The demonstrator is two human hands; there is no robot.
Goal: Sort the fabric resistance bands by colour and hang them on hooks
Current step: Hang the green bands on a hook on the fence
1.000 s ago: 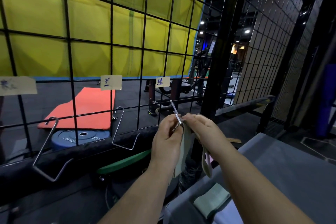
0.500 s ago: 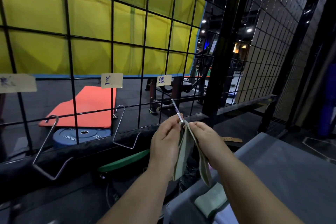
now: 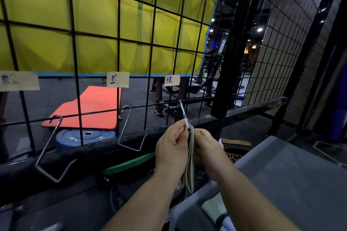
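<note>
- My left hand (image 3: 171, 149) and right hand (image 3: 207, 145) meet at the low end of the right hook (image 3: 183, 112). This hook sits on the grid (image 3: 118, 43) under the green label (image 3: 171, 80).
- Both hands are curled, and each pinches the top edge of the pale green band (image 3: 190, 167) between thumb and fingers. Neither hand is spread wide.
- The band hangs straight down between my wrists, flat and narrow. Its top touches the hook's rod and its tail is just above the near table (image 3: 281, 184).
- What changed: a second ago the band was bunched at the hook's end under my fingertips. Half a second ago I had it pulled open as a loop, with the two sides apart.
- The loop has now closed up into one slim strip, and the rod runs down into its top fold.
- I judge from this that the band is threaded on the hook, but my fingers hide the actual seat, so I cannot be sure.
- If it is on, this green one is nearly done. What's left is to let go gently and watch that it stays put.
- The risk is that the rod slopes, so a loose loop could slide off its end.
- A second band (image 3: 214, 210), also greenish, lies on the table by my right forearm, and I expect it comes next.
- The middle hook (image 3: 124, 127) and left hook (image 3: 47, 142) hang bare.
</note>
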